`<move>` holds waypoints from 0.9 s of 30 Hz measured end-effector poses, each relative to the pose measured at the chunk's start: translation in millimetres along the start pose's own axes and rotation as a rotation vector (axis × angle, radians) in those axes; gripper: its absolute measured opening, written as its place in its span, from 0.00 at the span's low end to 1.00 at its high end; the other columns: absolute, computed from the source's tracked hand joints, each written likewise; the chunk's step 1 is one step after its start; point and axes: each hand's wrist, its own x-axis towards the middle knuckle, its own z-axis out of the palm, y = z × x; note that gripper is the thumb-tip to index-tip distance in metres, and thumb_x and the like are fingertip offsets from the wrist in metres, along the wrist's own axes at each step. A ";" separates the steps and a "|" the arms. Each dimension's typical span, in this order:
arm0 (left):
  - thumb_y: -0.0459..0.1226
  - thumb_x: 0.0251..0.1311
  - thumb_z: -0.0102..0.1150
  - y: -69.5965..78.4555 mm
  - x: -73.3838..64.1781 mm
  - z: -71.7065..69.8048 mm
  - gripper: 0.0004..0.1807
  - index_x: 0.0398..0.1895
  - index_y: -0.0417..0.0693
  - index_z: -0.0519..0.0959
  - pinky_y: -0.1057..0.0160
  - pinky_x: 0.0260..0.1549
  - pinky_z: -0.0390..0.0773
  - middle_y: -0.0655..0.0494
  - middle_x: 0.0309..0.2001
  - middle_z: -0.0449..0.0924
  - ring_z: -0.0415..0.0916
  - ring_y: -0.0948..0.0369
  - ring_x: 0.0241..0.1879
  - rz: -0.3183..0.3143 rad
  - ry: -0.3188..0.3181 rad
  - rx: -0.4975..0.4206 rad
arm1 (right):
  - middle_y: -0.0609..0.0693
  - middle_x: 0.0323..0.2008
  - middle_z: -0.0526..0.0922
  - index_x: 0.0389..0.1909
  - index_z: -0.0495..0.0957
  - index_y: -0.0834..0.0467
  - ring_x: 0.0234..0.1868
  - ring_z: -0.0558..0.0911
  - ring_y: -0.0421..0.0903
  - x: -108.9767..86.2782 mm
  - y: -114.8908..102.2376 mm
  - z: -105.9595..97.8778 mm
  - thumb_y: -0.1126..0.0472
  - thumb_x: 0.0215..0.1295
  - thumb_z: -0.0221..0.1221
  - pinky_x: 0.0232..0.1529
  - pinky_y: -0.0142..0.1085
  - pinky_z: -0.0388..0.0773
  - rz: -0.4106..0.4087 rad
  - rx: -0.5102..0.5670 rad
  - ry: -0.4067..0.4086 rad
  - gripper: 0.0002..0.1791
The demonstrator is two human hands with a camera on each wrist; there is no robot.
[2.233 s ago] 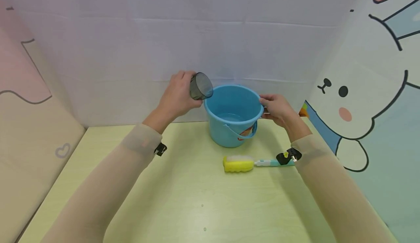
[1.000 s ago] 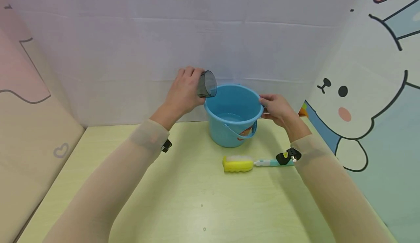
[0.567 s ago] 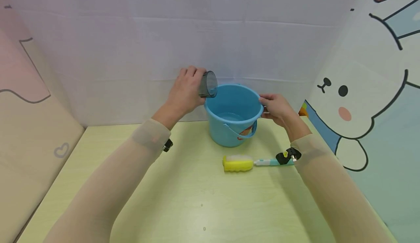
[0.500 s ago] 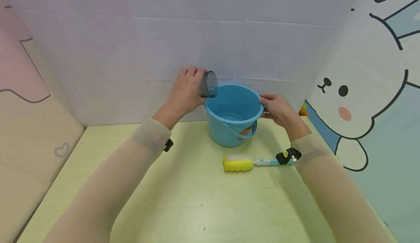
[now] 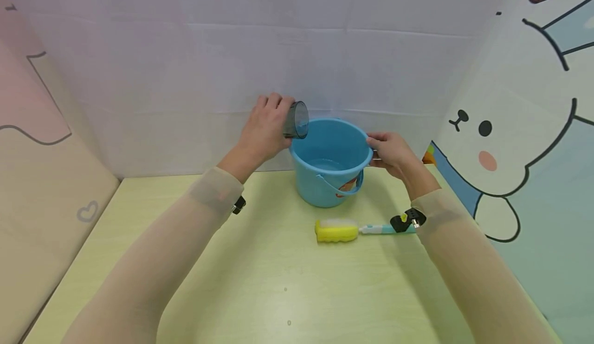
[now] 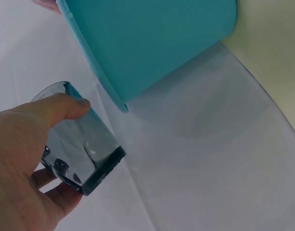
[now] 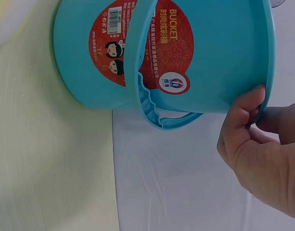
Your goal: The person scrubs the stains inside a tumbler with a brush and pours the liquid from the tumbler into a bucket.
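My left hand [image 5: 264,132] grips a smoky see-through cup [image 5: 296,120], thumb on one side and fingers on the other. The cup is tilted nearly on its side, its mouth turned toward the blue bucket [image 5: 320,189] at the bucket's left rim. In the left wrist view the thick dark base of the cup [image 6: 106,168] shows below the thumb. My right hand [image 5: 394,154] pinches the bucket's right rim between thumb and fingers. The bucket stands upright on the table, its handle [image 7: 140,91] hanging down past a round red label [image 7: 171,43]. A little clear liquid shows at its bottom.
In front of the bucket lies a brush with a yellow and white sponge head [image 5: 337,231] and a pale teal handle [image 5: 378,229], partly under my right wrist. A white cloth wall [image 5: 232,60] rises right behind the light wooden table [image 5: 260,261].
Over the last two seconds my left hand has moved slightly right and tipped the cup further toward the bucket. In the latest half second it barely shifts. My right hand stays on the rim.
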 end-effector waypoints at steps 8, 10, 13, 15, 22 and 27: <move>0.41 0.52 0.84 -0.7 0.1 1.7 0.48 0.74 0.43 0.68 0.45 0.58 0.76 0.42 0.63 0.71 0.66 0.43 0.61 0.009 0.010 0.006 | 0.66 0.68 0.73 0.82 0.61 0.61 0.37 0.86 0.39 -0.1 -0.6 -0.2 0.54 0.87 0.48 0.43 0.32 0.86 -0.001 -0.008 0.001 0.30; 0.41 0.52 0.84 -0.3 -0.2 1.7 0.48 0.74 0.43 0.68 0.45 0.58 0.76 0.41 0.63 0.71 0.66 0.43 0.61 0.011 0.012 0.006 | 0.66 0.68 0.73 0.82 0.61 0.61 0.37 0.86 0.40 -0.4 -0.8 -0.2 0.54 0.87 0.48 0.43 0.32 0.86 0.000 -0.010 0.003 0.30; 0.42 0.52 0.84 0.0 -0.7 2.1 0.47 0.73 0.43 0.68 0.45 0.58 0.76 0.41 0.63 0.71 0.66 0.42 0.61 0.016 0.018 0.010 | 0.66 0.68 0.73 0.82 0.61 0.61 0.37 0.86 0.41 -0.6 -1.0 -0.2 0.54 0.87 0.48 0.43 0.32 0.86 0.003 -0.007 0.002 0.30; 0.42 0.52 0.84 0.1 -0.9 2.2 0.47 0.73 0.42 0.69 0.45 0.58 0.76 0.41 0.63 0.72 0.66 0.42 0.61 0.019 0.021 0.013 | 0.66 0.68 0.73 0.82 0.61 0.61 0.38 0.87 0.41 -0.7 -1.0 -0.2 0.55 0.87 0.48 0.43 0.32 0.86 0.004 -0.004 0.002 0.30; 0.42 0.51 0.85 0.0 -1.2 2.6 0.47 0.72 0.42 0.69 0.45 0.57 0.76 0.41 0.62 0.72 0.67 0.42 0.60 0.026 0.032 0.010 | 0.66 0.69 0.73 0.82 0.61 0.62 0.38 0.87 0.40 -1.2 -1.1 0.2 0.55 0.87 0.48 0.43 0.32 0.86 0.001 -0.003 -0.001 0.29; 0.42 0.52 0.84 0.3 -1.5 2.4 0.46 0.73 0.43 0.69 0.45 0.56 0.76 0.41 0.62 0.71 0.66 0.42 0.60 0.018 0.023 0.013 | 0.66 0.69 0.72 0.82 0.61 0.62 0.37 0.86 0.40 -1.0 -1.1 0.2 0.55 0.87 0.48 0.43 0.32 0.86 0.002 -0.005 -0.002 0.29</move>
